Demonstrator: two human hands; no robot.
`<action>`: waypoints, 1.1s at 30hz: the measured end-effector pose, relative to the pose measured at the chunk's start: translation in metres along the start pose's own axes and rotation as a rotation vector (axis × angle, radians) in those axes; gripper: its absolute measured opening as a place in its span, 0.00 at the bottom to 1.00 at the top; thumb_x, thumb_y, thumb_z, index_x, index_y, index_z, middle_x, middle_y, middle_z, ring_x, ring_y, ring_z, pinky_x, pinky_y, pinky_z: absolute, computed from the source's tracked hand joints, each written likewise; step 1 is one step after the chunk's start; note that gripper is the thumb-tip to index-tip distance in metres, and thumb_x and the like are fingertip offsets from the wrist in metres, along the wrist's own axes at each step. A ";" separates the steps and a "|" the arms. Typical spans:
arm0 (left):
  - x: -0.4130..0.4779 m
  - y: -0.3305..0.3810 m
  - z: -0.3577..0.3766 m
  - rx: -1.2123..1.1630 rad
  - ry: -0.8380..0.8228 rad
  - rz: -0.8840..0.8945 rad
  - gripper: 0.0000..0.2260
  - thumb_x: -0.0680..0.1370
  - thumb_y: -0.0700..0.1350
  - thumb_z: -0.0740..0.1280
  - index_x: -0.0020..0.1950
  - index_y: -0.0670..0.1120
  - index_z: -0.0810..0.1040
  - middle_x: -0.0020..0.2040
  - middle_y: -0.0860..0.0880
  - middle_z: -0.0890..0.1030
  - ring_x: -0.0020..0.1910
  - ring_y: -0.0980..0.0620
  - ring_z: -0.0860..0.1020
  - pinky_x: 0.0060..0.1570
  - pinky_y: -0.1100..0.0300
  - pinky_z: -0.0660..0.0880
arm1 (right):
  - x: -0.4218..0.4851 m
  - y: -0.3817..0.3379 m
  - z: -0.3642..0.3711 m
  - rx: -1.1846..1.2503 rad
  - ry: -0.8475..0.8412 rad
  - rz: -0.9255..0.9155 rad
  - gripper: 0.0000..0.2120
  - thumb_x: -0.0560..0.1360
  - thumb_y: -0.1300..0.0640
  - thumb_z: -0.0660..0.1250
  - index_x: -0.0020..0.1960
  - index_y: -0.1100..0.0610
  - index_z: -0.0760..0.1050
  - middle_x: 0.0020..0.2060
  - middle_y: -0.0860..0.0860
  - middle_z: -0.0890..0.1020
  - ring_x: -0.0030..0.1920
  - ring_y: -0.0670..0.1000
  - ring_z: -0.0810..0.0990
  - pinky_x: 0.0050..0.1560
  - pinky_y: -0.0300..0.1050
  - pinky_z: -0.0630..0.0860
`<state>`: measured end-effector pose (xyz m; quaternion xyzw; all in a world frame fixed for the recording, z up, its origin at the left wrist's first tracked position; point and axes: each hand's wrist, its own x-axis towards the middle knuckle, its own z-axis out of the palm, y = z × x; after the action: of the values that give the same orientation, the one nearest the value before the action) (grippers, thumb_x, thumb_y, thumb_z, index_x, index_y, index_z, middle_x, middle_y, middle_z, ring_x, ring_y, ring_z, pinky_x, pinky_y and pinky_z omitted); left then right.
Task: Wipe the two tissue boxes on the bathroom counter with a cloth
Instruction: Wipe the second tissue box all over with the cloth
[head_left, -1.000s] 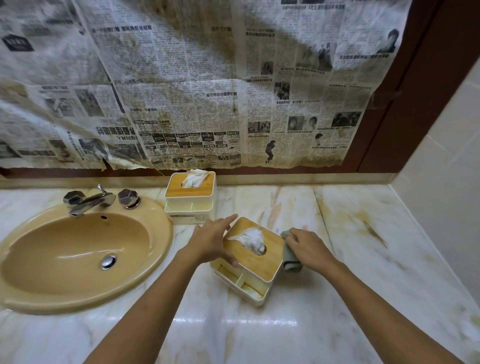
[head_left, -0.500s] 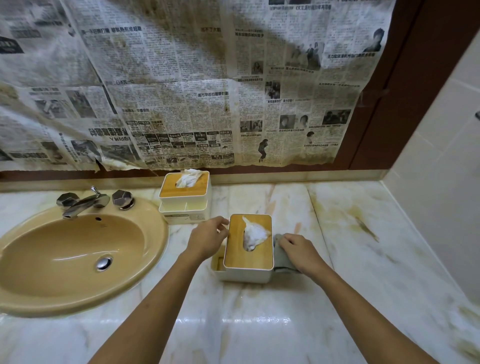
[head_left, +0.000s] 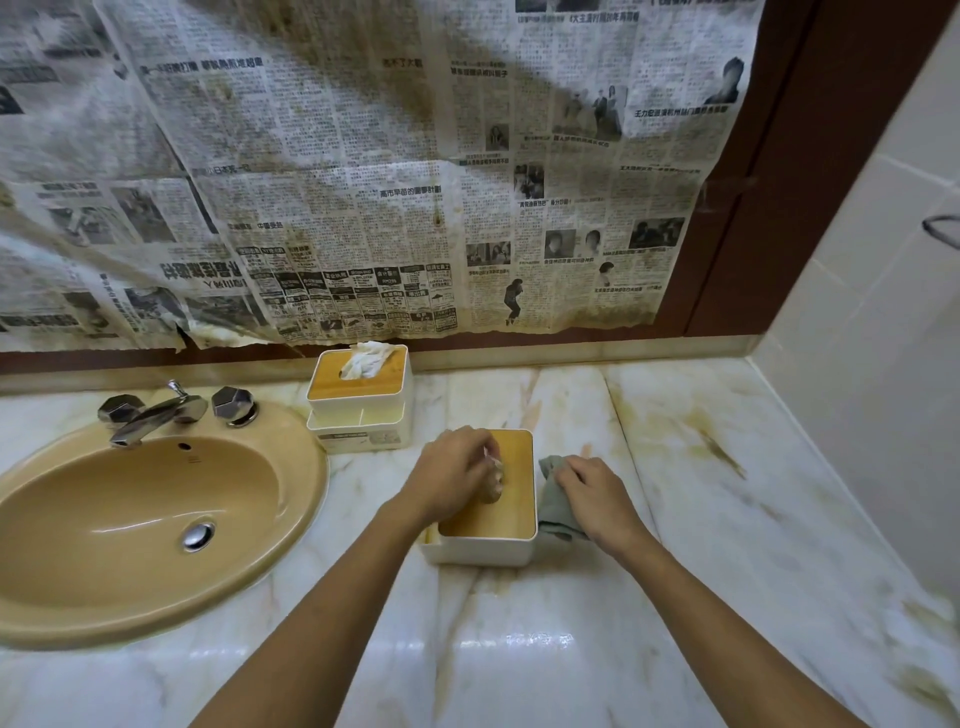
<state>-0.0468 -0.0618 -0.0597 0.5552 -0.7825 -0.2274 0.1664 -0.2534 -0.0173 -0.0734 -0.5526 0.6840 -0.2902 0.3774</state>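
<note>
The near tissue box (head_left: 511, 499) stands upright on the marble counter (head_left: 675, 467), right of the sink (head_left: 104, 493). The left hand (head_left: 457, 475) rests on its wooden lid, fingers curled round the tissue (head_left: 493, 462) at the slot. The right hand (head_left: 597, 493) grips a grey-green cloth (head_left: 553, 501) and presses it against the box's right wall. The far tissue box (head_left: 363, 410) stands behind, near the newspaper-covered (head_left: 363, 182) wall, well apart from both hands
</note>
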 end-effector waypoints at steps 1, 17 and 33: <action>-0.004 -0.004 -0.007 -0.122 -0.022 -0.026 0.05 0.74 0.51 0.64 0.46 0.53 0.78 0.48 0.54 0.79 0.49 0.53 0.74 0.50 0.54 0.74 | 0.000 0.000 0.001 -0.005 0.014 -0.013 0.14 0.82 0.53 0.56 0.48 0.58 0.78 0.49 0.53 0.73 0.45 0.47 0.74 0.44 0.42 0.68; -0.017 -0.021 0.006 -0.213 0.232 -0.306 0.13 0.73 0.58 0.72 0.49 0.52 0.74 0.42 0.54 0.78 0.42 0.55 0.76 0.38 0.58 0.72 | -0.025 -0.033 0.012 0.417 0.113 -0.191 0.09 0.81 0.53 0.64 0.60 0.49 0.77 0.52 0.45 0.79 0.51 0.43 0.80 0.45 0.36 0.78; -0.009 -0.033 0.013 -0.196 0.198 -0.308 0.21 0.75 0.52 0.73 0.67 0.54 0.75 0.58 0.53 0.76 0.52 0.51 0.75 0.51 0.55 0.76 | -0.030 -0.003 0.044 -0.718 -0.123 -0.252 0.27 0.84 0.44 0.41 0.81 0.50 0.40 0.79 0.45 0.37 0.79 0.56 0.36 0.76 0.57 0.52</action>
<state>-0.0242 -0.0602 -0.0884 0.6692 -0.6424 -0.2695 0.2587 -0.2118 0.0120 -0.0896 -0.7459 0.6448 -0.0427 0.1616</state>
